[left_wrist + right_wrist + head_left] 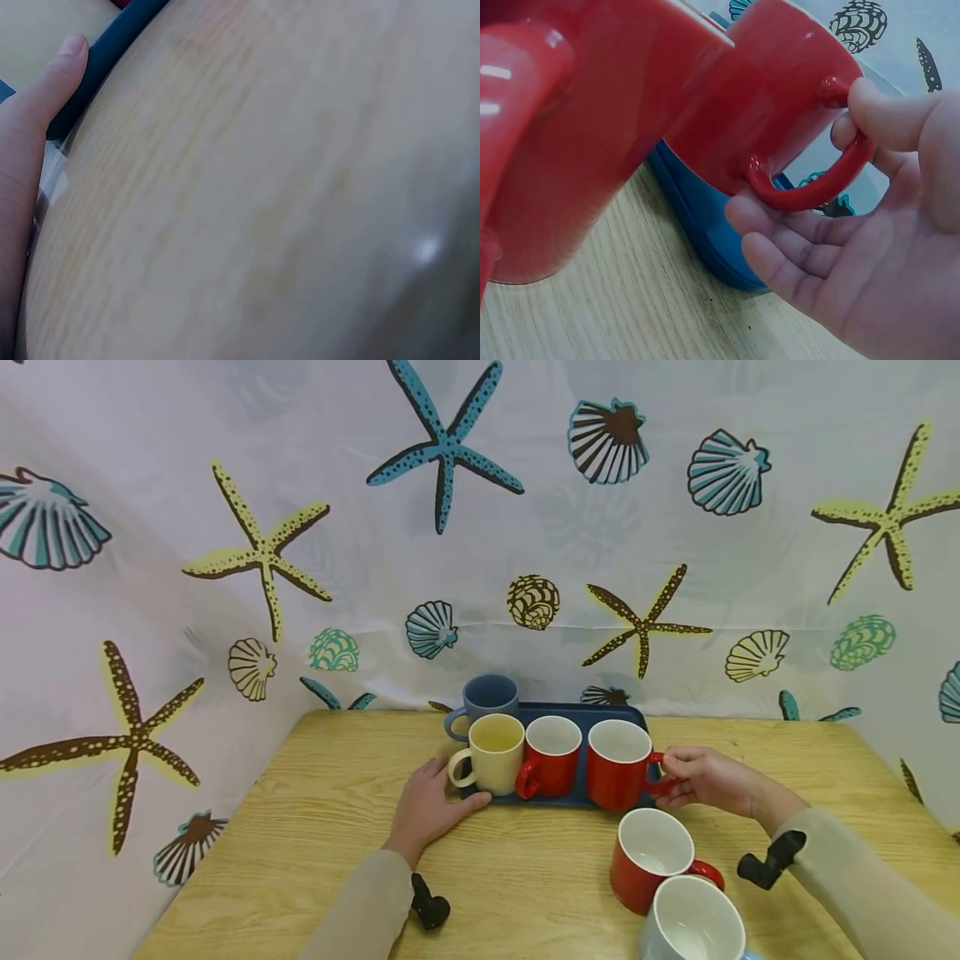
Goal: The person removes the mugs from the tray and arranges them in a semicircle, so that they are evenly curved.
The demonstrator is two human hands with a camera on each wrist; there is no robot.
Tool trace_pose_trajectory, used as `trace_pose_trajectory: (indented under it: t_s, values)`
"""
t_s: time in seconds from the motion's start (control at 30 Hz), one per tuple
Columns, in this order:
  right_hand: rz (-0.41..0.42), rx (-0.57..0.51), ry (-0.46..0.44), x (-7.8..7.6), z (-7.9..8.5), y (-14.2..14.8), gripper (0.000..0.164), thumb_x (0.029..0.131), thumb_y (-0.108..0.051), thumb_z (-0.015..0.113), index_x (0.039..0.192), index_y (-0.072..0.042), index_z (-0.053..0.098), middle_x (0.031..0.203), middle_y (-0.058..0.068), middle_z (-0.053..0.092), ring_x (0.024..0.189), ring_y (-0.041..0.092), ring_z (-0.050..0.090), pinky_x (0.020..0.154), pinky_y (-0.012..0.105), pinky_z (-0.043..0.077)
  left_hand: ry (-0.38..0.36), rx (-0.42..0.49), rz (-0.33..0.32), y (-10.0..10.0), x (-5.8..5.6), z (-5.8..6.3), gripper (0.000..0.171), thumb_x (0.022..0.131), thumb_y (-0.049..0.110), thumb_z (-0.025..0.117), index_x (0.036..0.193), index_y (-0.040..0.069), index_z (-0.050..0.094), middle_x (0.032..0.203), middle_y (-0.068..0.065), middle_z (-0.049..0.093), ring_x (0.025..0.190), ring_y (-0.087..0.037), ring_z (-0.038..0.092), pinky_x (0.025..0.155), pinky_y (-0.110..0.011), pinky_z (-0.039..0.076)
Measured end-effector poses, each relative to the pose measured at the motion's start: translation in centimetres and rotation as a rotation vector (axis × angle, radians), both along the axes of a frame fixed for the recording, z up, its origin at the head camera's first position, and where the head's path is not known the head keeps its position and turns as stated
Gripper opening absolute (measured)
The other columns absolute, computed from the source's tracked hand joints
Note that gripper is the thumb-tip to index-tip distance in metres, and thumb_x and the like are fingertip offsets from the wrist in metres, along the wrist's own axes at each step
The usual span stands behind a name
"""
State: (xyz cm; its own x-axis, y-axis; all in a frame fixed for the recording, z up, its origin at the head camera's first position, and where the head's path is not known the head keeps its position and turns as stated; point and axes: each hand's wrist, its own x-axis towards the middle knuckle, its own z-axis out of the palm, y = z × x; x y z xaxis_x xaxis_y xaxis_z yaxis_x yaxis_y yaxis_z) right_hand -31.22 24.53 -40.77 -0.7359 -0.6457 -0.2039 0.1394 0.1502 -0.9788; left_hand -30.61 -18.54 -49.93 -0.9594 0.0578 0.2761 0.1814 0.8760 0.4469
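Note:
My right hand pinches the handle of a red mug with a white inside, over the right end of a dark blue tray. In the right wrist view, thumb and index finger grip that handle, the other fingers below it. Whether the mug's base touches the tray cannot be told. My left hand rests at the tray's front left corner, its thumb against the rim. Beside it stands a cream mug, then another red mug; a blue mug is behind.
In front of the tray's right end stands a third red mug, its handle to the right. A pale blue-grey mug is nearer me, cut off by the frame. A curtain with starfish and shells hangs behind the wooden table.

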Motion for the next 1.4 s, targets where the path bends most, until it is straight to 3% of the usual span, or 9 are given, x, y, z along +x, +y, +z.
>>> trace_pose_trajectory:
  t_s: [0.4,0.6,0.93,1.4]
  values:
    - [0.169,-0.048,0.045,-0.2,-0.3,-1.2,0.025,0.102,-0.019,0.036,0.099,-0.014,0.061,0.106,0.016,0.058,0.104,0.037,0.056,0.089,0.046,0.045,0.035,-0.034,-0.018,-0.3,-0.1,-0.3,0.096,0.065,0.086,0.045,0.134,0.019,0.052,0.133,-0.010,0.048,0.123,-0.032,0.043,0.102,-0.048,0.033]
    - [0.189,-0.078,0.033,-0.1,-0.6,-1.7,0.025,0.102,-0.018,0.035,0.095,-0.013,0.058,0.100,0.010,0.058,0.105,0.034,0.057,0.087,0.044,0.045,0.011,-0.033,-0.006,-0.3,-0.1,-0.3,0.098,0.065,0.087,0.044,0.136,0.019,0.050,0.136,-0.010,0.046,0.126,-0.032,0.039,0.104,-0.048,0.031]
    - [0.222,-0.082,0.040,0.0,-0.8,-2.3,0.023,0.101,-0.015,0.036,0.093,-0.012,0.057,0.089,0.006,0.052,0.090,0.022,0.051,0.083,0.038,0.044,0.009,-0.019,-0.014,-0.3,0.2,0.2,0.099,0.064,0.086,0.047,0.137,0.019,0.049,0.138,-0.010,0.044,0.127,-0.034,0.039,0.103,-0.050,0.031]
    - [0.298,-0.064,0.032,-0.1,-1.5,-2.3,0.020,0.101,-0.015,0.038,0.099,-0.006,0.056,0.098,0.009,0.056,0.099,0.024,0.051,0.088,0.042,0.043,0.054,-0.025,-0.027,-0.2,0.1,0.0,0.094,0.065,0.084,0.048,0.132,0.018,0.054,0.129,-0.008,0.051,0.119,-0.031,0.045,0.102,-0.047,0.033]
